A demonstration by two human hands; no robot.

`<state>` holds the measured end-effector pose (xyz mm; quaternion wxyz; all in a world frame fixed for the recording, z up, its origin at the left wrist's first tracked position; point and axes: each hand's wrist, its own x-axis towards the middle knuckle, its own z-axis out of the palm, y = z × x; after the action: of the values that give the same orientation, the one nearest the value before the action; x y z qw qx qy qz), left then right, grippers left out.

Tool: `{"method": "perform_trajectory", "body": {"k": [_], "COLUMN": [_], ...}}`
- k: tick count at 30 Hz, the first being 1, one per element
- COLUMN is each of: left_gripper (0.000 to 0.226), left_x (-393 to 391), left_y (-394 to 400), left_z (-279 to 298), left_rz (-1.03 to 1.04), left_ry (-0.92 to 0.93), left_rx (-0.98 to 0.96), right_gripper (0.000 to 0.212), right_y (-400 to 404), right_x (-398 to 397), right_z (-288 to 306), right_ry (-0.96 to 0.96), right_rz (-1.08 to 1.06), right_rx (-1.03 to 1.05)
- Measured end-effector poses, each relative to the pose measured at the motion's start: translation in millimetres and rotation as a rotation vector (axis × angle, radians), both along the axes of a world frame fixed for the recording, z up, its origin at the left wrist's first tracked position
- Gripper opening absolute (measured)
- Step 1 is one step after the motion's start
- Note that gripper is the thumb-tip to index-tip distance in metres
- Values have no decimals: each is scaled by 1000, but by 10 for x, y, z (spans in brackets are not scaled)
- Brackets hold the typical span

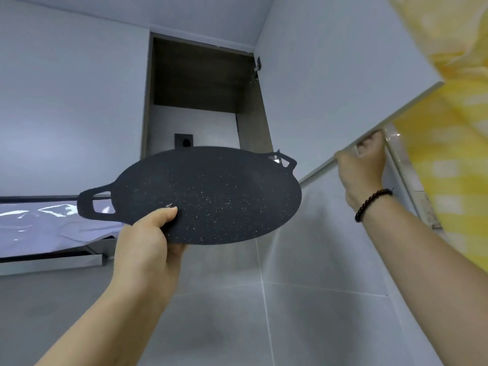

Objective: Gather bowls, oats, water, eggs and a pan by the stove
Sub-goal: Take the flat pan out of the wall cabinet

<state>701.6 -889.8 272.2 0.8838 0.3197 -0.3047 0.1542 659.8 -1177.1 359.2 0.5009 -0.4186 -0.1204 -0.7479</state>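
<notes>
Cabinet opening (198, 83): upper wall unit, dark wood-toned interior, pale back panel lower down.
Socket (184, 141): dark, square, on the pale back panel, low inside the opening.
Cabinet door (330, 75): pale grey, swung open to the right, lower edge slanting across the view.
Hinge (256, 68): metal, at the top right corner of the opening.
Neighbouring cabinet front (71, 101): pale grey, left of the opening.
Range hood (52, 233): at left, below the cabinets, wrapped in glossy film.
Wall tiles (303, 260): grey, large, thin pale joints.
Checked fabric (449, 114): yellow and white, along the right edge.
</notes>
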Motion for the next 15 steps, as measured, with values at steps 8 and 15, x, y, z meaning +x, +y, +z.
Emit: {"method": "perform_trajectory", "body": {"k": [8, 15], "left_gripper": [31, 17], "left_x": [-285, -880], "left_y": [671, 1761], "left_z": [-297, -860], "left_rz": [203, 502], "left_ry": [110, 263], "left_rx": [-78, -97], "right_gripper": [64, 51], "right_y": [929, 2415], "right_x": [200, 220], "right_z": [-175, -781], "right_ry": [278, 824], "right_rz": [-177, 643], "right_rx": [-232, -262]}}
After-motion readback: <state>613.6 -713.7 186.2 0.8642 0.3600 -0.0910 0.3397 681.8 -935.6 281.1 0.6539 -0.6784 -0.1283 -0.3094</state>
